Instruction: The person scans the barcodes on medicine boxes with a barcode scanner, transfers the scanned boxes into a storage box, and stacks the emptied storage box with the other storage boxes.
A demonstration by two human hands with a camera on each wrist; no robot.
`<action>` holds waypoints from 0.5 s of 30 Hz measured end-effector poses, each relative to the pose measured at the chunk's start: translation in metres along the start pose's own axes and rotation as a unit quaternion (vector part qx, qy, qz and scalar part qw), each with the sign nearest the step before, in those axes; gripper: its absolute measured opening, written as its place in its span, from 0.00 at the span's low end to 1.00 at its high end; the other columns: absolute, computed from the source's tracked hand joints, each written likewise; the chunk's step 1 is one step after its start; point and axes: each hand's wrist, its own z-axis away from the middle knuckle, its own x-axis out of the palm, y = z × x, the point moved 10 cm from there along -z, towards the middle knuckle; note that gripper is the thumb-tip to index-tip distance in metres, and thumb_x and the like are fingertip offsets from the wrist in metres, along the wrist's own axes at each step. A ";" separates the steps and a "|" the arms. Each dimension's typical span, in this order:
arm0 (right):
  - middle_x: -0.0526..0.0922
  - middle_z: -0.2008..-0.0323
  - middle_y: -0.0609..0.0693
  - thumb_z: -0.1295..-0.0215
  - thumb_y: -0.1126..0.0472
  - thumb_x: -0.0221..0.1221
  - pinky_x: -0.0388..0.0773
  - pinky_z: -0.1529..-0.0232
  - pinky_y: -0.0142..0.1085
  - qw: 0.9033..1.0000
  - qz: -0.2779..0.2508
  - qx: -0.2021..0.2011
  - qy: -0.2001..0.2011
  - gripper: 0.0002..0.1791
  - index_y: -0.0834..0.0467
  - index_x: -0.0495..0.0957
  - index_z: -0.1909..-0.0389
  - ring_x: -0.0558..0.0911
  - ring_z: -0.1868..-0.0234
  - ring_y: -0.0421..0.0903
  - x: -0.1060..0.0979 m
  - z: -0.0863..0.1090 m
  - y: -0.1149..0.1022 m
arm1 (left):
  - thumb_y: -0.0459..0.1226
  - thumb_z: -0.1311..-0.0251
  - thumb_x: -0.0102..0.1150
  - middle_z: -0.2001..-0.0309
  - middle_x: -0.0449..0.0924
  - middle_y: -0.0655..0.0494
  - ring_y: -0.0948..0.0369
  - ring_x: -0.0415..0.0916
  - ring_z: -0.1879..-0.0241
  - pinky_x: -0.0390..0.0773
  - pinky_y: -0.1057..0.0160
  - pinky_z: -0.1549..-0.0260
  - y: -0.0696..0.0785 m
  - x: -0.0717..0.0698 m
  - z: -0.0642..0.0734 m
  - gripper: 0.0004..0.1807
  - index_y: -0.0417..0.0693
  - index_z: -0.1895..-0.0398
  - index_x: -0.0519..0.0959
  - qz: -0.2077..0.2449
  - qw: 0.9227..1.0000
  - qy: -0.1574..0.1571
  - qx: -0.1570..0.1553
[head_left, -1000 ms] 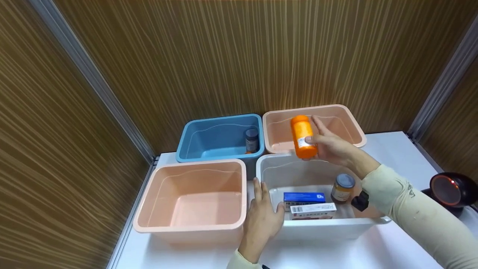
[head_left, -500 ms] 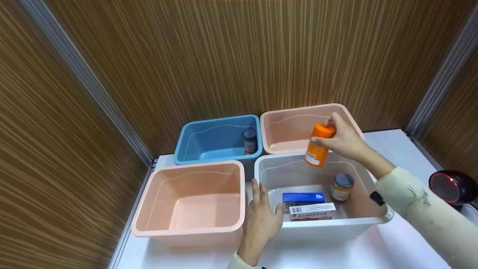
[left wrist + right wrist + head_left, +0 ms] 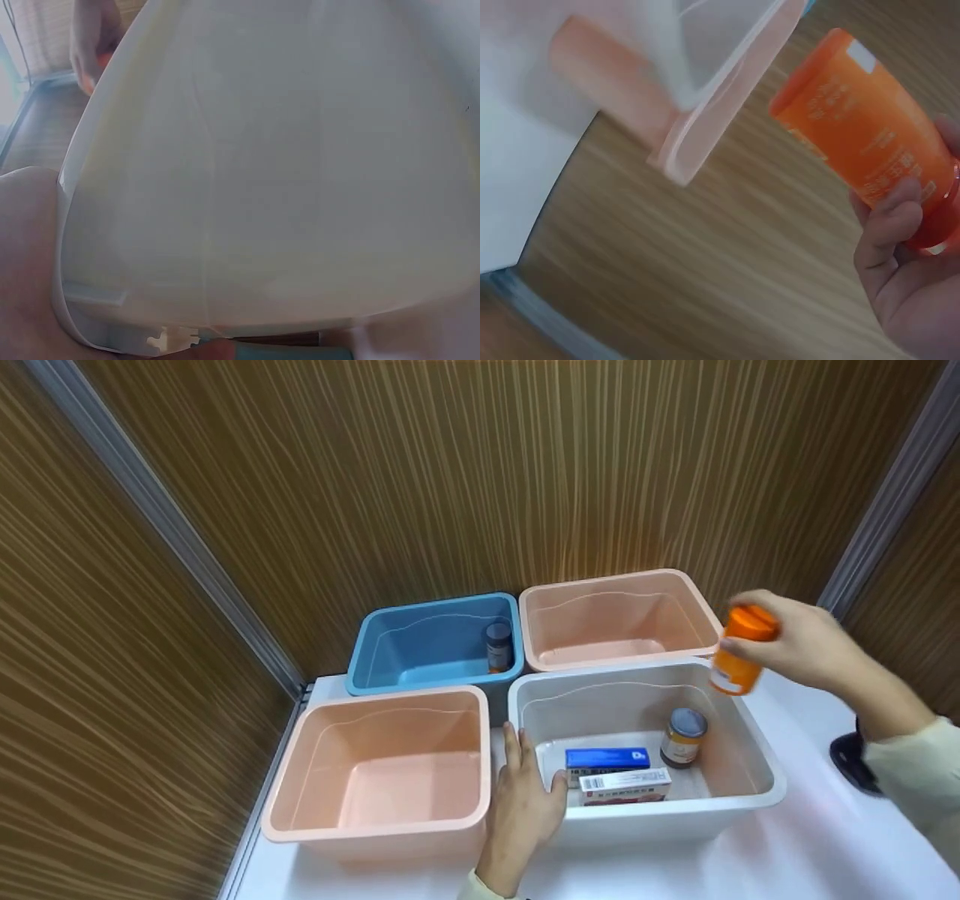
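My right hand grips an orange pill bottle near its cap, tilted, by the right rim of a white bin. Chinese print and a white label patch show on the bottle in the right wrist view. The left hand rests at the left front corner of the white bin, its fingers extended along the rim. Inside that bin lie a blue box, a white box and an amber jar with a grey lid. The bin's wall fills most of the left wrist view.
A blue bin at the back left holds a dark-lidded jar. Two pink bins stand at the front left and back right. A black device sits at right, partly behind the sleeve. Wood-patterned panels enclose the table.
My right hand has carried the orange pill bottle rightward from over the back pink bin to the white bin's right side, turning it cap up. The left hand stays put.
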 end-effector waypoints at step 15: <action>0.80 0.67 0.60 0.33 0.42 0.64 0.66 0.73 0.43 0.992 0.098 0.054 -0.052 0.32 0.64 0.71 0.43 0.76 0.69 0.58 -0.004 0.045 0.089 | 0.51 0.33 0.60 0.18 0.36 0.46 0.46 0.71 0.37 0.74 0.45 0.44 -0.008 -0.002 0.002 0.46 0.38 0.21 0.54 0.014 0.999 -0.014 -0.029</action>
